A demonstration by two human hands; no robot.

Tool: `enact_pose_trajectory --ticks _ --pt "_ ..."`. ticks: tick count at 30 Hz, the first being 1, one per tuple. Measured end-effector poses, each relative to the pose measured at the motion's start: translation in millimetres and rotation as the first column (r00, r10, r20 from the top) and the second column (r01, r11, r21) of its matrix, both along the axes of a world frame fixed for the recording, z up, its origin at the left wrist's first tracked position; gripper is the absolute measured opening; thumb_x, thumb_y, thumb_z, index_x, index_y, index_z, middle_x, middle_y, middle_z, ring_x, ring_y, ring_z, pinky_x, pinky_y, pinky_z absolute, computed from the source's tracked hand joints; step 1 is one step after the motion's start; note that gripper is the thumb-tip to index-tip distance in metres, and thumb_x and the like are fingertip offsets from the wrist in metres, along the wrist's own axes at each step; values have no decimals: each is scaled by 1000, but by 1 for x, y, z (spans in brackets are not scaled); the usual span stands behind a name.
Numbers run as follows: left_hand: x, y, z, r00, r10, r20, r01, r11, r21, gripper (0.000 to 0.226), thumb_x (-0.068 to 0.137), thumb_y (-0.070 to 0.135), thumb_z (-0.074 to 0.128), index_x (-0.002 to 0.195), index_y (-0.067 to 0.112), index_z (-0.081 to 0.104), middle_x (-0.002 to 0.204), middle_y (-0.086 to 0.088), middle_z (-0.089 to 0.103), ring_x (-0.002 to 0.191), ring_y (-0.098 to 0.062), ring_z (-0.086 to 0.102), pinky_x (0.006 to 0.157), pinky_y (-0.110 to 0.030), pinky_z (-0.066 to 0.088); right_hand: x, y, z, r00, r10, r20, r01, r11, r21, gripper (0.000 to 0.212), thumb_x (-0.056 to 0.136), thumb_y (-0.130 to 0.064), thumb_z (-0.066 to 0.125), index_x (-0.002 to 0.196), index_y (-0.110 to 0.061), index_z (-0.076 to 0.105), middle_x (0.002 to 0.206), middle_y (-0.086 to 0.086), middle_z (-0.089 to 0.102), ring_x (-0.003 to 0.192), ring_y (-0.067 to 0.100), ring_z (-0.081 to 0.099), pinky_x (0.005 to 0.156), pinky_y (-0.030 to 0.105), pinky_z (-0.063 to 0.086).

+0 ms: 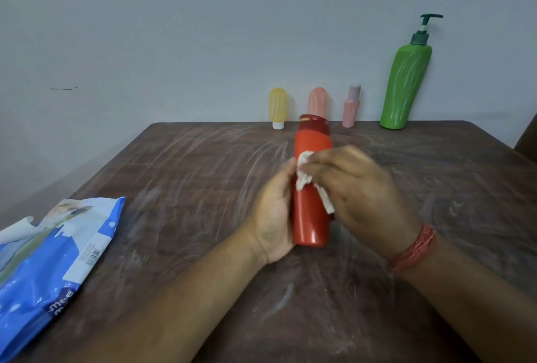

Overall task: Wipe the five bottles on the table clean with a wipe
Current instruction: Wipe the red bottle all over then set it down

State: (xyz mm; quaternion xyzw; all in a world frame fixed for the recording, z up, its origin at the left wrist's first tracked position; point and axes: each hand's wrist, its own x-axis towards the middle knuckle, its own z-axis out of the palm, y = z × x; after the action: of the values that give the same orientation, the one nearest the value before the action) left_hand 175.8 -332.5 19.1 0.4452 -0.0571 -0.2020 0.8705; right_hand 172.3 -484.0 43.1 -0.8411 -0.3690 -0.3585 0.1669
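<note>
My left hand (274,214) grips a tall red bottle (312,141) above the middle of the dark table (174,176), its darker cap pointing away from me. My right hand (357,191) holds a crumpled white wipe (305,178) against the bottle's side. At the table's far edge, by the wall, stand a yellow bottle (277,107), a salmon-pink bottle (318,101) partly behind the red one, a small pink bottle (351,106) and a large green pump bottle (405,83).
A blue pack of wipes (52,272) lies at the table's front left, its flap lifted. The tabletop shows pale smear marks. A grey wall rises right behind the bottles. A dark chair part (527,141) shows at the right edge.
</note>
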Motion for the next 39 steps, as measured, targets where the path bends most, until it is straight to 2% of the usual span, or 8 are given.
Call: enact_pose_trajectory --ticks 4,10,13,17,22,27,33,39 --pt "-2 -7 -1 995 -60 85 57 997 44 59 105 48 40 148 8 44 119 -15 64 98 -25 67 77 -40 58 5 -5 0 991 -135 6 135 988 81 33 94 -3 55 126 -4 66 129 10 62 117 28 55 100 42 49" --pt "9 20 4 1000 -15 -23 15 999 -30 59 99 57 42 118 5 63 91 -10 65 84 -19 65 81 -31 54 -8 20 -8 975 212 -71 -222 957 -188 27 90 -8 58 113 -12 73 124 0 66 111 21 57 99 35 49" --pt "16 23 7 996 83 -19 -84 995 -61 72 97 58 44 134 -2 58 105 -15 66 95 -26 64 97 -38 52 -10 18 -11 945 308 -113 -328 896 -299 27 86 -2 69 110 -12 74 118 0 68 105 20 60 94 35 52" --pt "23 27 6 981 192 4 -189 968 -165 71 102 54 35 132 -3 63 119 -18 67 99 -29 67 94 -44 56 -7 4 -9 952 282 -118 -305 899 -316 25 88 -2 67 109 -12 73 115 0 66 101 19 61 94 32 51" --pt "25 34 4 962 240 128 -224 966 -132 64 106 51 28 125 7 71 121 -18 69 97 -27 68 89 -41 58 1 2 -13 976 131 -174 -107 985 138 18 90 -3 66 103 -14 73 107 -5 66 99 10 63 90 15 47" --pt "22 33 2 914 242 327 -265 964 28 57 106 47 31 141 8 54 132 -22 65 113 -31 65 98 -43 54 7 13 -29 737 399 -545 72 756 651 16 89 -3 70 90 -20 68 99 -7 72 99 9 69 87 27 56" --pt "26 37 -1 904 201 378 -268 954 134 38 103 31 39 131 13 58 120 -7 73 113 -22 68 93 -35 56 13 8 -31 742 400 -538 113 717 688 23 89 -2 69 83 -24 67 94 -6 72 95 11 70 85 28 55" --pt "32 45 -5 891 240 385 -335 921 201 38 107 24 35 129 14 64 132 -12 67 128 -30 58 116 -54 38 12 10 -28 846 274 -458 84 779 621 15 88 -1 69 87 -16 66 94 -7 68 94 12 69 85 40 58"
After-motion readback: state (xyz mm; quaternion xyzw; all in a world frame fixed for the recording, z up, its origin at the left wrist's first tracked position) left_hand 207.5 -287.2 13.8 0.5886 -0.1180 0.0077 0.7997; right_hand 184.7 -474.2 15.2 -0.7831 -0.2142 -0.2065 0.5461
